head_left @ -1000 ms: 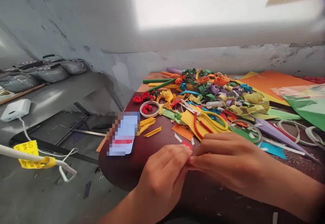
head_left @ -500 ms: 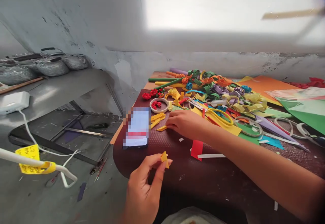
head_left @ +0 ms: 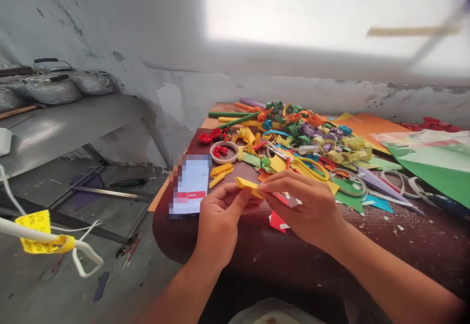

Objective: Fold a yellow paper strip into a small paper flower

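Both my hands meet over the near edge of a dark maroon table (head_left: 367, 260). My left hand (head_left: 220, 221) and my right hand (head_left: 304, 206) pinch a folded yellow paper strip (head_left: 246, 184) between thumbs and fingers, the strip sticking out to the left above the table. A red paper scrap (head_left: 276, 222) lies just under my right hand. More folded yellow strips (head_left: 220, 172) rest beside a phone (head_left: 191, 184) to the left of my hands.
A heap of coloured paper strips and rolled paper flowers (head_left: 312, 138) fills the table's middle, with yellow-handled scissors (head_left: 312, 165) and a tape ring (head_left: 223, 151). Orange and green sheets (head_left: 433, 172) lie at right. A white cable with a yellow tag (head_left: 40, 226) hangs at left above the floor.
My right hand reached out to the yellow strips by the phone, then came back. Both hands now hold a longer yellow strip together; the red scrap lies on the table.
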Demonstrator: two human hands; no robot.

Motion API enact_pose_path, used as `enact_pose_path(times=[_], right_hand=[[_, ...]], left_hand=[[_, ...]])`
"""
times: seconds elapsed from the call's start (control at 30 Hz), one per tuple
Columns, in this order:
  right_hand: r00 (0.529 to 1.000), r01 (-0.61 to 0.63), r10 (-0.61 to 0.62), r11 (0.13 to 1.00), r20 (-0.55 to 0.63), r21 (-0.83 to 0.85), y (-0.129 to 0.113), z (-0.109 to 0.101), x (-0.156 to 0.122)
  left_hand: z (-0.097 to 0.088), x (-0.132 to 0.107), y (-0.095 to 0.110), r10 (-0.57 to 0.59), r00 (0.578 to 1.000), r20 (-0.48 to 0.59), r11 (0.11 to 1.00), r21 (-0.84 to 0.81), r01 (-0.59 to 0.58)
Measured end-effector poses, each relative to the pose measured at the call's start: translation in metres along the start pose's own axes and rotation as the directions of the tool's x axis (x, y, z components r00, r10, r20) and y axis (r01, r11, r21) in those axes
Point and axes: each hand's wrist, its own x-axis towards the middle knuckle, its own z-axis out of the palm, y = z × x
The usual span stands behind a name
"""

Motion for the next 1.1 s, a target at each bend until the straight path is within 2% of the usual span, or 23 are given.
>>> enact_pose_path(times=[0.13, 0.2, 0.37, 0.57, 0.7, 0.83, 0.9, 1.0, 1.07, 1.1], right_hand=[[0.999, -0.032, 0.031, 0.996, 0.016, 0.084, 0.007, 0.003, -0.006], [0.999, -0.034, 0.034, 0.998, 0.011, 0.058, 0.009, 0.005, -0.007], [0.99, -0.137, 0.135, 0.99, -0.035, -0.031, 0.008, 0.012, -0.01], [0.991, -0.12, 0.118, 0.992, -0.058, -0.043, 0.009, 0.019, -0.009], [0.99, -0.133, 0.13, 0.99, -0.055, -0.046, 0.012, 0.02, -0.01], [0.979, -0.194, 0.195, 0.98, -0.056, 0.038, 0.013, 0.02, -0.011], [0.944, -0.316, 0.326, 0.939, -0.055, 0.137, 0.012, 0.02, -0.011], [0.817, -0.551, 0.575, 0.761, 0.037, 0.343, 0.01, 0.018, -0.009], [0.748, -0.635, 0.654, 0.657, 0.111, 0.406, 0.008, 0.017, -0.009], [0.735, -0.651, 0.668, 0.646, 0.119, 0.398, 0.006, 0.017, -0.009]], left_hand=[[0.002, 0.004, 0.002, -0.03, 1.0, -0.003, 1.0, -0.003, 0.03], [0.002, 0.004, 0.002, -0.039, 0.999, -0.003, 0.999, 0.018, 0.039], [0.003, 0.004, 0.0, -0.041, 0.999, 0.022, 0.996, 0.082, 0.039], [0.002, 0.003, 0.0, -0.051, 0.997, 0.054, 0.993, 0.109, 0.045], [0.001, 0.001, -0.001, -0.032, 0.996, 0.088, 0.994, 0.103, 0.023], [0.001, -0.001, -0.004, 0.014, 0.998, 0.058, 0.984, 0.177, -0.024], [0.002, -0.003, -0.006, 0.057, 0.997, 0.045, 0.97, 0.236, -0.066], [0.004, -0.005, -0.008, 0.142, 0.989, 0.038, 0.932, 0.332, -0.146], [0.005, -0.006, -0.008, 0.182, 0.983, 0.04, 0.907, 0.38, -0.183], [0.006, -0.007, -0.008, 0.19, 0.981, 0.043, 0.898, 0.396, -0.192]])
